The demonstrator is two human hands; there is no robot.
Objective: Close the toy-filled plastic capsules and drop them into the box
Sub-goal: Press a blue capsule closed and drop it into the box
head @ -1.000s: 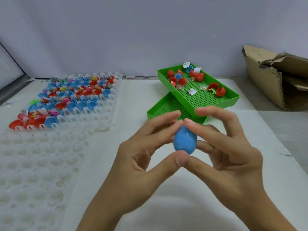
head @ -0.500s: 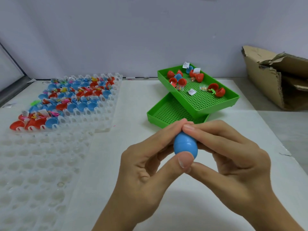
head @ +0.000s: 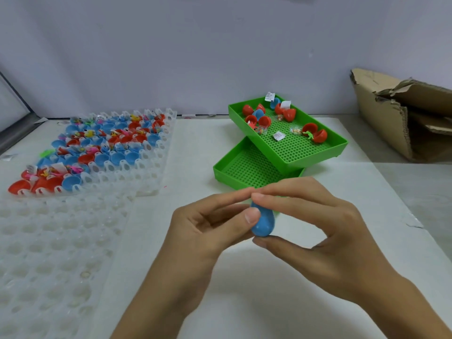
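A: What do you see on your screen, nearest first?

B: I see the two hands meeting over the white counter (head: pixel 244 289). The left hand (head: pixel 205 231) and the right hand (head: pixel 325 228) both hold one blue capsule (head: pixel 264 222). The capsule looks closed, with its narrow end pointing up.

A: How is the grip on it?

B: The left grip pinches it: the thumb lies on the capsule's left side and the forefinger reaches its top. The right grip also pinches it: the thumb is under the bottom end and the forefinger is on the top, touching the left forefinger. So the capsule sits between all four fingertips, above the counter.

A: And around the grip?

B: To the left of the grip lies an empty clear plastic tray (head: pixel 56 253) with round hollows. Just behind the grip is a lower green tray (head: pixel 244 167), and an upper green tray (head: pixel 293 145) rests across it at an angle. In the upper tray I see open red and blue capsule halves (head: pixel 314 134), small toys and small paper slips.

A: Farther?

B: Far to the left behind the grip, a second clear tray (head: pixel 156 152) holds many open red and blue capsules (head: pixel 105 140) with toys. Far to the right stands the cardboard box (head: pixel 401 118), torn open, well apart from the hands.
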